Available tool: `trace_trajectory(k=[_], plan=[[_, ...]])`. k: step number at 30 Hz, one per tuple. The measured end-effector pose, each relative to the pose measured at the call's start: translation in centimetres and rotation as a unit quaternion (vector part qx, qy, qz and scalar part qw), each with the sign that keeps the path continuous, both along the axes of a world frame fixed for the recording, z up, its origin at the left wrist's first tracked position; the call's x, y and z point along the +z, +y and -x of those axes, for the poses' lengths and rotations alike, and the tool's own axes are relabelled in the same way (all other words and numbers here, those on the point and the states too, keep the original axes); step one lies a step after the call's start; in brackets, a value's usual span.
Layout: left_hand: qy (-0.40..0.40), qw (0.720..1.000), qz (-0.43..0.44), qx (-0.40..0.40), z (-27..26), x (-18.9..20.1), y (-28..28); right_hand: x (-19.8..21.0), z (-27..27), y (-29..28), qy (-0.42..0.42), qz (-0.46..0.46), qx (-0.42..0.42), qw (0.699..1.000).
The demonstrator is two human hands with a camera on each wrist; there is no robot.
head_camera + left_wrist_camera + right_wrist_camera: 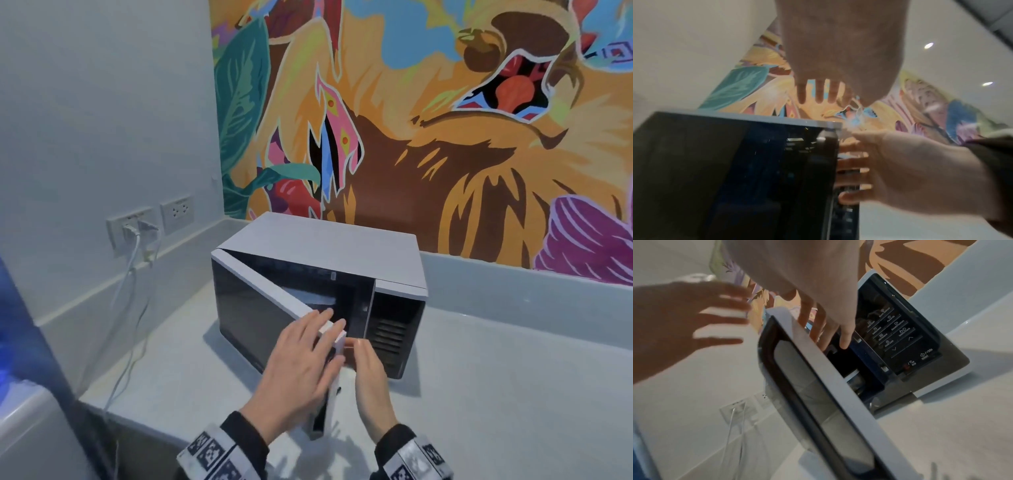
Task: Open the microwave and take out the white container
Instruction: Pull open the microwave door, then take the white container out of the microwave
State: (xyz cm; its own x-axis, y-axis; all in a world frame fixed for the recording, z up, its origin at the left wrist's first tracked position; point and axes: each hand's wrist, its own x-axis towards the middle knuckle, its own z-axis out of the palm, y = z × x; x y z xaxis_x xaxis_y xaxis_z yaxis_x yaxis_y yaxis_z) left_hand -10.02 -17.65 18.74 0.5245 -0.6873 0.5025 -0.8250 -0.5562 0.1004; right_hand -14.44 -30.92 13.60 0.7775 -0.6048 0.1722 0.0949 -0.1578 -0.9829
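A white microwave [325, 246] stands on the grey counter [496, 394], its dark-glass door [253, 308] swung partly open on its left hinge. My left hand [301, 363] lies over the door's outer face with straight, spread fingers [820, 92] reaching past its top edge. My right hand [371, 373] is at the door's free edge, its straight fingers [845, 337] in the gap between the door [818, 394] and the control panel [894, 337]. A pale shape [308, 295] shows inside the dark cavity; I cannot tell if it is the white container.
Wall sockets [150, 222] with white cables [133, 260] plugged in sit left of the microwave, the cables trailing down to the counter's edge. A painted mural covers the back wall. A blue object [20, 325] and a white rim [20, 421] stand at far left.
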Motion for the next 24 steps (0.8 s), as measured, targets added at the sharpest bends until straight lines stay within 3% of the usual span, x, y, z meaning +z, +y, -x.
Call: trace_trajectory(k=[4, 8, 16, 24], plan=[[0.06, 0.988, -0.106, 0.1, 1.7, 1.4, -0.7, -0.8, 0.7, -0.5, 0.013, 0.047, 0.019, 0.999], [0.046, 0.977, -0.059, 0.199, 3.3, 1.6, 1.7, -1.7, -1.2, -1.8, 0.08, 0.146, 0.045, 0.985], [0.099, 0.888, -0.078, 0.443, 1.5, 0.0, 7.9, -1.2, -7.7, -1.5, 0.155, 0.154, 0.103, 0.971], [0.039, 0.866, 0.007, 0.499, -2.6, -2.3, 11.2, -2.0, -12.6, -3.4, 0.205, 0.124, 0.073, 0.968]])
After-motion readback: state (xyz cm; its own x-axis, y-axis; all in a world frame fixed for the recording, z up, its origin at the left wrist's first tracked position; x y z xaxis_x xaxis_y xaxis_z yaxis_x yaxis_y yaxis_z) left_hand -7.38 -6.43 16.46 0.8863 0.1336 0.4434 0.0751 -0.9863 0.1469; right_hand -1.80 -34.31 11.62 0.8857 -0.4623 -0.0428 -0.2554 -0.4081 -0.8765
